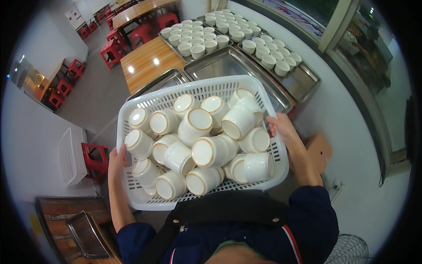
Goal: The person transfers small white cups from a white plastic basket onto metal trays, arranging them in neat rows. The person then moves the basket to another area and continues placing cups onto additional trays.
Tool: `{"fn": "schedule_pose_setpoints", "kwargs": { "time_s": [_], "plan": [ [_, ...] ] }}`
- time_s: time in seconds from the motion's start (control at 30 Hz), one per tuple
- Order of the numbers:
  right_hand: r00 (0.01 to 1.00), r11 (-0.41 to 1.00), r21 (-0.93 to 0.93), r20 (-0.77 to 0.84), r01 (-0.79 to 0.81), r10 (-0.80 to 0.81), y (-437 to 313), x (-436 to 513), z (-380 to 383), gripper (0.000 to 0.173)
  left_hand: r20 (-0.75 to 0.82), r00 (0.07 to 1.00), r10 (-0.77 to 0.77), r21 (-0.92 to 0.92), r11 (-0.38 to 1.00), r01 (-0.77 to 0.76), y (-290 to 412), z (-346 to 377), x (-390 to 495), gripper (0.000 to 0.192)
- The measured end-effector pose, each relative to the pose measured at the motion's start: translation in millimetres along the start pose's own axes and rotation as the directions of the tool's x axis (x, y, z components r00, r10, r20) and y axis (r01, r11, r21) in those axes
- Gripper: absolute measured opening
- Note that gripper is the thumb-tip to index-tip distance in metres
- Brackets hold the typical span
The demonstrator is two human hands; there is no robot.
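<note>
A white slotted plastic basket [263, 82] is held up in front of my body, its near rim close to my dark apron. My left hand [117, 161] grips its left side with the thumb over the rim. On the opposite side my right hand [283, 127] grips the rim, with fingertips curled inside. White ceramic cups [214, 151] are heaped in the basket, many upside down or tilted, some nested in each other. Their bases show tan unglazed rings. The lower layer of the heap is mostly hidden.
Beyond the basket, a wooden table [148, 62] bears a large metal tray [217, 62] and several trays of upright white cups [197, 36]. Red plastic stools [112, 52] stand at the left. A white basket [71, 158], a red stool [95, 160] and a cardboard box [318, 151] flank me.
</note>
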State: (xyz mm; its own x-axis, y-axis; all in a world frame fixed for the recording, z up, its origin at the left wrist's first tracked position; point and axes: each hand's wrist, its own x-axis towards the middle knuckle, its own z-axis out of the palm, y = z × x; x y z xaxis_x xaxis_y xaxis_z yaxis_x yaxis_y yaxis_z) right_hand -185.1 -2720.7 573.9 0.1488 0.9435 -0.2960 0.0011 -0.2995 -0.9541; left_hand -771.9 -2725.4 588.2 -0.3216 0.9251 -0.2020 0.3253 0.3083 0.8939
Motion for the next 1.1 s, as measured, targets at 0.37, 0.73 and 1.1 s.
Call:
{"fn": "schedule_pose_setpoints", "kwargs": {
  "time_s": [0.37,0.73,1.1],
  "plan": [
    [0.997,0.988,-0.137,-0.023,0.076,-0.08,-22,1,0,0.022,0.08,0.996,0.027,-0.145,0.989,-0.015,-11,-8,21,0.032],
    [0.972,0.929,-0.314,-0.069,0.194,-0.226,-44,-4,7,0.03,0.199,0.98,-0.01,-0.281,0.957,0.067,-42,-9,34,0.028],
    [0.432,0.061,-0.945,0.089,0.322,-0.898,-85,-17,96,0.043,0.223,0.975,0.007,-0.353,0.933,0.074,-46,-22,43,0.022]
  ]
}}
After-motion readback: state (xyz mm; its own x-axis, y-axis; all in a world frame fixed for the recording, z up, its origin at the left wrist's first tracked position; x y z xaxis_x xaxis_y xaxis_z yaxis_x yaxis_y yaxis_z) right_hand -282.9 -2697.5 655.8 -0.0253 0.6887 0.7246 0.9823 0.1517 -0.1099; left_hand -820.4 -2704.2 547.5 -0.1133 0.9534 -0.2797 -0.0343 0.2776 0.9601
